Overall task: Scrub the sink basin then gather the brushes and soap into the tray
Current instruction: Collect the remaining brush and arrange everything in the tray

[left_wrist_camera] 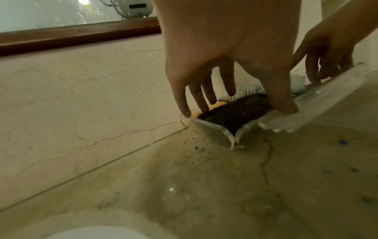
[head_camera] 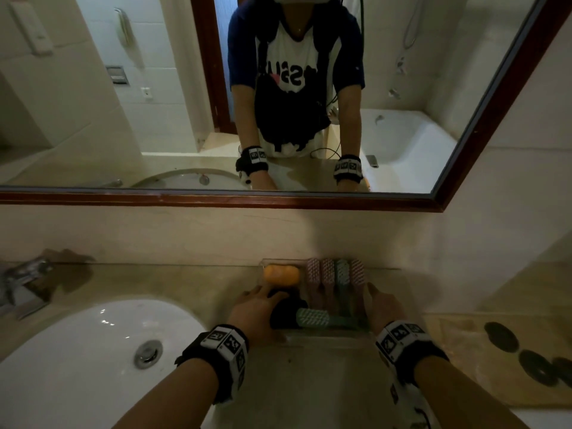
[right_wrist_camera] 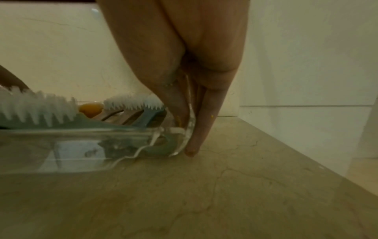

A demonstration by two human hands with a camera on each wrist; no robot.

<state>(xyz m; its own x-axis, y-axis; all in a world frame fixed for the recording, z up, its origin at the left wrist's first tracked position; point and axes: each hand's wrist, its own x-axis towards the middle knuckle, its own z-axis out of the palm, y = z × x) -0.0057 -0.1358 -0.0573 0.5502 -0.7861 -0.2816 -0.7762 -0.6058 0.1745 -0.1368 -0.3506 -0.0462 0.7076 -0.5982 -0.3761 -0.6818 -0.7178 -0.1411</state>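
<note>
On counter (head_camera: pixel 325 382), clear tray (left_wrist_camera: pixel 317 110), brushes (head_camera: pixel 334 274), soap (head_camera: pixel 281 274); left fingers (left_wrist_camera: pixel 182 103) spread, right fingers (right_wrist_camera: pixel 199 129) pinching tray.

Both hands are down at the tray, one on each end.

The left hand (head_camera: pixel 258 308) hovers over the left end of the tray (head_camera: pixel 325 337), fingers (left_wrist_camera: pixel 184 103) straight and spread, tips touching the rim there, thumb planted on the near wall. Over at the tray's right end, the right hand (head_camera: pixel 382 308) is pinching that wall, with the thumb inside and the fingers (right_wrist_camera: pixel 206 122) running straight down the outside. The left forearm (head_camera: pixel 173 388) and right forearm (head_camera: pixel 458 394) reach in from the tray's near side.
</note>
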